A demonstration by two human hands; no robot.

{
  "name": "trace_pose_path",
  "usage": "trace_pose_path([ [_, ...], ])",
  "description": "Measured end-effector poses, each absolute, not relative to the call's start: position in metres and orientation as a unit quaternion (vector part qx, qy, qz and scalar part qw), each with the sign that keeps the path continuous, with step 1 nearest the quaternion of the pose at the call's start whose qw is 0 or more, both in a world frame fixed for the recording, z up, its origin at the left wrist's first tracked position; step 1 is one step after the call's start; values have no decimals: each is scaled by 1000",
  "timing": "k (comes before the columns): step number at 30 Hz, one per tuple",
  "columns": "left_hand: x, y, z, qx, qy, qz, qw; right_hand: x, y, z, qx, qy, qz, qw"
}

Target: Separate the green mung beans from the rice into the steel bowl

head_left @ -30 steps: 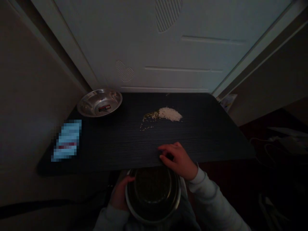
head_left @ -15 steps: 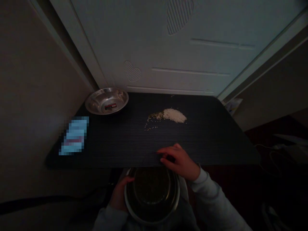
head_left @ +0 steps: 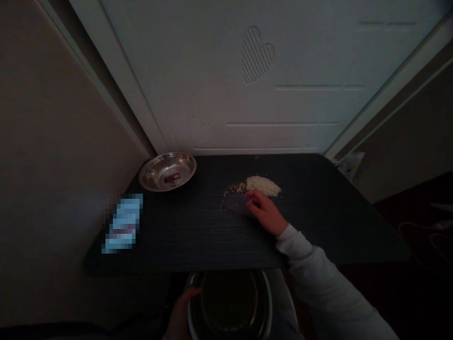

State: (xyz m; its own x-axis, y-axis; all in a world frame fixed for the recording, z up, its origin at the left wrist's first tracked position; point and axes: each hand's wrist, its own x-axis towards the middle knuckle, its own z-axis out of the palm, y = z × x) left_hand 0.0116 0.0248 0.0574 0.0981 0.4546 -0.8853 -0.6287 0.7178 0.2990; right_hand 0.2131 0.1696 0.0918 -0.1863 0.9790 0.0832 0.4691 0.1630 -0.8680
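Observation:
My right hand (head_left: 266, 213) is above the dark table (head_left: 170, 241), its fingers closed on a thin, see-through plastic sheet (head_left: 236, 203). That sheet lies at the near edge of a pile of white grains (head_left: 264, 185), which look like rice. Small green grains or beans (head_left: 236, 188) are mixed with white ones at the pile's left end. Below the table's front edge, my left hand (head_left: 182, 309) grips the left rim of a round metal bowl (head_left: 269, 307) at my lap. What is in the dark bowl is hard to make out.
A shiny steel basin (head_left: 148, 177) with a label inside stands at the table's back left corner. In front of it lies a blurred-out pale blue object (head_left: 123, 224). A white door panel (head_left: 219, 94) with heart reliefs rises behind the table.
My right hand has moved forward from the table's front edge to the grain pile, carrying the clear sheet. My left hand stays on the bowl. The camera view has shifted.

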Motion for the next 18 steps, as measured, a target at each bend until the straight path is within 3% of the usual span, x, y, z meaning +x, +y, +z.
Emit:
trace_pose_path([
  [12,8,33,57,-61,604,385,695,212,168,94,-535,-701,334,332],
  [18,3,33,54,-33,600,373,707,208,151,106,-542,-623,378,417],
])
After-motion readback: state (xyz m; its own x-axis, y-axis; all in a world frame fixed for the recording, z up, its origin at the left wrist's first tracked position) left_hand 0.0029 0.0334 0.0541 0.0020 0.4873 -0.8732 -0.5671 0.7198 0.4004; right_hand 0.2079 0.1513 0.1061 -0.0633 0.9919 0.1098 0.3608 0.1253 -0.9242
